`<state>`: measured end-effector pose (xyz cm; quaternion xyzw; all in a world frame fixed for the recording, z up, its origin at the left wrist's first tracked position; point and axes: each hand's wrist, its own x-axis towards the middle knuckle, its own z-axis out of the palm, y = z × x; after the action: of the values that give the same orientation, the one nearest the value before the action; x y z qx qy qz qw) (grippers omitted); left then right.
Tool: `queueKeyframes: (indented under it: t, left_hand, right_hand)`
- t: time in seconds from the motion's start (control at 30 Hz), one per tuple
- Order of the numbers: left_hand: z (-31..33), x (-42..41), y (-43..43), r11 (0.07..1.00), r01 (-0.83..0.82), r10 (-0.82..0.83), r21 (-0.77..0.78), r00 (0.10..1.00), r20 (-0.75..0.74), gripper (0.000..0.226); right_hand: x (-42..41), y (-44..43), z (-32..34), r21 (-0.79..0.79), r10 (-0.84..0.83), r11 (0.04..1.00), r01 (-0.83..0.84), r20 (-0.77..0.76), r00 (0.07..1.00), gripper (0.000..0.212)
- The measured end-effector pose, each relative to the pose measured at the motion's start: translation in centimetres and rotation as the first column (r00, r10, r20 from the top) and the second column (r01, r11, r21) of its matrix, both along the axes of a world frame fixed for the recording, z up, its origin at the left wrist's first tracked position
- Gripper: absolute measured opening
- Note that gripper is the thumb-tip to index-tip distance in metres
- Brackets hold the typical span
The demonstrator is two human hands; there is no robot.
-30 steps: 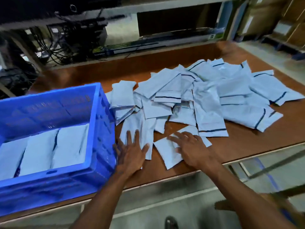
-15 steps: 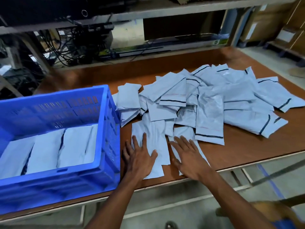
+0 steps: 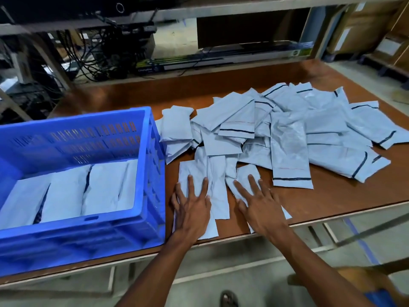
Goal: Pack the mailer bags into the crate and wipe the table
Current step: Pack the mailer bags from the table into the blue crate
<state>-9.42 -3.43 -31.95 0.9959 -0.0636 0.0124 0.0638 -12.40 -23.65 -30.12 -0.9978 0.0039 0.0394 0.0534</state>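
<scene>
A blue plastic crate (image 3: 152, 173) stands at the table's left with several pale grey mailer bags (image 3: 66, 191) lying flat inside. A loose pile of the same mailer bags (image 3: 287, 138) covers the middle and right of the brown table (image 3: 345, 200). My left hand (image 3: 192, 207) lies flat, fingers spread, on a mailer bag (image 3: 218, 191) near the front edge, just right of the crate. My right hand (image 3: 259, 204) presses flat on another mailer bag (image 3: 245, 173) beside it. Neither hand grips anything.
Behind the table runs a low shelf with tangled black cables (image 3: 106, 52) and long boxes (image 3: 221, 60). Cardboard boxes (image 3: 365, 25) stand at the far right. The table's front edge (image 3: 332, 216) is close to both hands; a foot (image 3: 229, 299) shows below.
Both hands have slid the two bags under them toward the front edge and closer together. The view has shifted slightly.
</scene>
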Motion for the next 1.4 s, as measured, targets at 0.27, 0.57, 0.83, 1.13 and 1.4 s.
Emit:
queueKeyframes:
  t: [0.27,0.57,0.83,1.13,1.4]
  left_hand:
    - [0.2,-1.0,0.6,0.997,0.031,-0.030,0.064,0.999,-0.019,0.065]
    - [7.4,-1.4,-1.7,0.974,0.047,0.008,-0.220,0.970,0.244,0.053]
    - [25.4,-0.9,5.1,0.952,0.168,0.097,-0.257,0.629,0.772,0.051]
    - [21.0,3.5,23.5,0.947,-0.212,0.163,0.240,0.964,0.209,0.068]
    - [16.1,5.8,25.6,0.997,0.010,0.012,0.074,0.957,-0.290,0.034]
  right_hand:
    - [-0.9,0.0,0.3,-0.058,0.019,0.998,-0.019,0.012,1.000,0.057]
    - [-1.5,-0.4,4.6,0.284,-0.159,0.955,0.082,0.260,0.952,0.050]
    - [0.6,4.8,17.6,0.475,-0.169,0.854,-0.212,0.639,0.751,0.050]
    - [4.3,27.8,22.7,0.269,0.322,0.820,-0.505,0.512,0.796,0.039]
    - [8.8,33.5,17.8,-0.018,0.249,0.967,-0.252,-0.119,0.961,0.031]
